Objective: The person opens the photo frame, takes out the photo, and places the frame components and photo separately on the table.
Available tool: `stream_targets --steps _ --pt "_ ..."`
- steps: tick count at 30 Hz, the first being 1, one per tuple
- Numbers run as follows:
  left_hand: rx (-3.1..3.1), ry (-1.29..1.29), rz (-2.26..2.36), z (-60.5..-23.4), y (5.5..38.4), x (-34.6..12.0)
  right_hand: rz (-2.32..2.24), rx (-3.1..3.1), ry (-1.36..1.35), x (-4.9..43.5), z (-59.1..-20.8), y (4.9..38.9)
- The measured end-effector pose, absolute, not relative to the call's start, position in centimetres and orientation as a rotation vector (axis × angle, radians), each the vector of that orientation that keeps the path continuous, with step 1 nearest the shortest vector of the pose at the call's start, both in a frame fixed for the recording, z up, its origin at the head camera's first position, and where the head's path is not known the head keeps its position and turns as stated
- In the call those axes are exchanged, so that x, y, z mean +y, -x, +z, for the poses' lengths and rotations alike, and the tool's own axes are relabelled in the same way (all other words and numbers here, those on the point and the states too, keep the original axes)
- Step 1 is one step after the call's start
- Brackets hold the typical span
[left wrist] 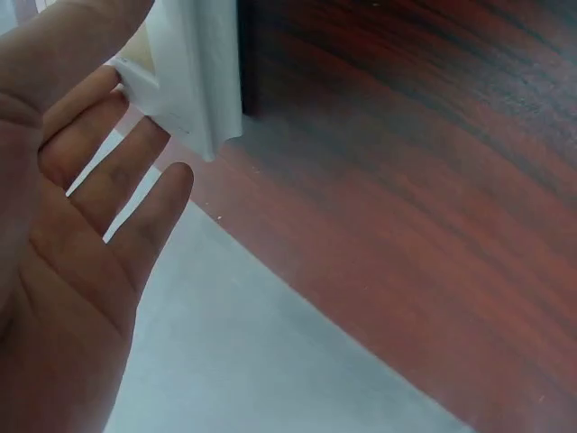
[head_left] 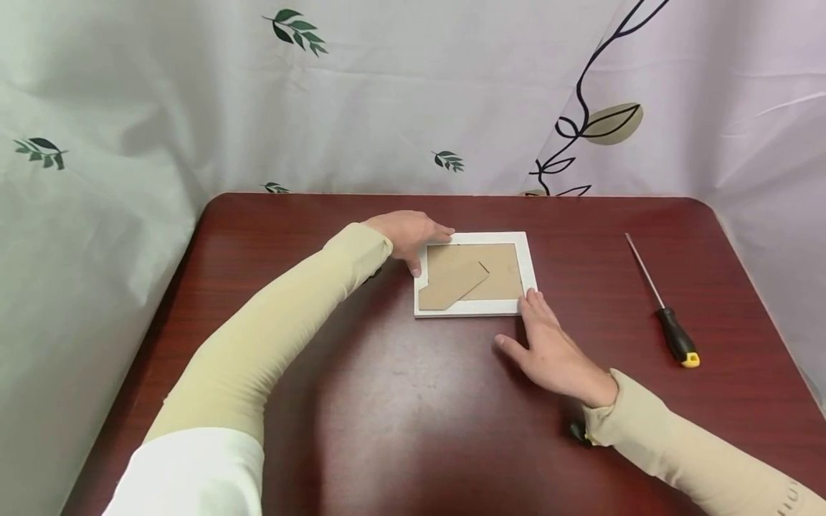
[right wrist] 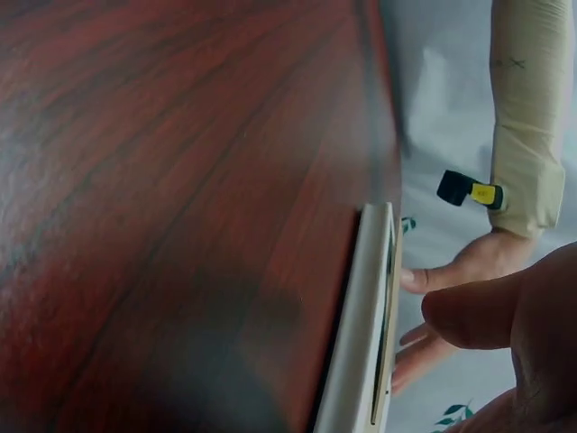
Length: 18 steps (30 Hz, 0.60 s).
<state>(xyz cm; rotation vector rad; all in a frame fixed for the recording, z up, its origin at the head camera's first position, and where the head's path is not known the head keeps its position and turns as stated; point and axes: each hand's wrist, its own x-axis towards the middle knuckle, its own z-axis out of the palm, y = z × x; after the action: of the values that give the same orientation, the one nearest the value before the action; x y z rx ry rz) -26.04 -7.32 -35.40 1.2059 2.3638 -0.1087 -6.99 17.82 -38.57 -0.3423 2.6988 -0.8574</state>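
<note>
A white picture frame [head_left: 474, 308] lies face down on the table, its brown backing board [head_left: 503, 259] and slanted stand leg [head_left: 445, 292] facing up. My left hand [head_left: 409, 233] is at the far left corner, thumb by the left side and fingers along the far edge. In the left wrist view, the fingers [left wrist: 135, 171] are extended beside the frame's moulded rim [left wrist: 203, 81]. My right hand [head_left: 548, 351] touches the near right corner with straight fingertips, its thumb held apart over the table. The right wrist view shows the thumb [right wrist: 473, 314] beside the frame's edge [right wrist: 361, 316].
A screwdriver [head_left: 677, 337] with a black and yellow handle lies to the right, its shaft pointing away. The dark red wooden table [head_left: 387, 416] has rounded far corners. Behind it hangs a white curtain [head_left: 400, 93] with leaf prints.
</note>
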Motion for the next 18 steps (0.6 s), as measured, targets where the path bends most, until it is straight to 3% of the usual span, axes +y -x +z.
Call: stream_targets --steps 18 --pt "2.428 -1.032 -0.117 -35.5 24.1 -8.0 -0.609 2.832 0.524 18.5 -39.5 8.8"
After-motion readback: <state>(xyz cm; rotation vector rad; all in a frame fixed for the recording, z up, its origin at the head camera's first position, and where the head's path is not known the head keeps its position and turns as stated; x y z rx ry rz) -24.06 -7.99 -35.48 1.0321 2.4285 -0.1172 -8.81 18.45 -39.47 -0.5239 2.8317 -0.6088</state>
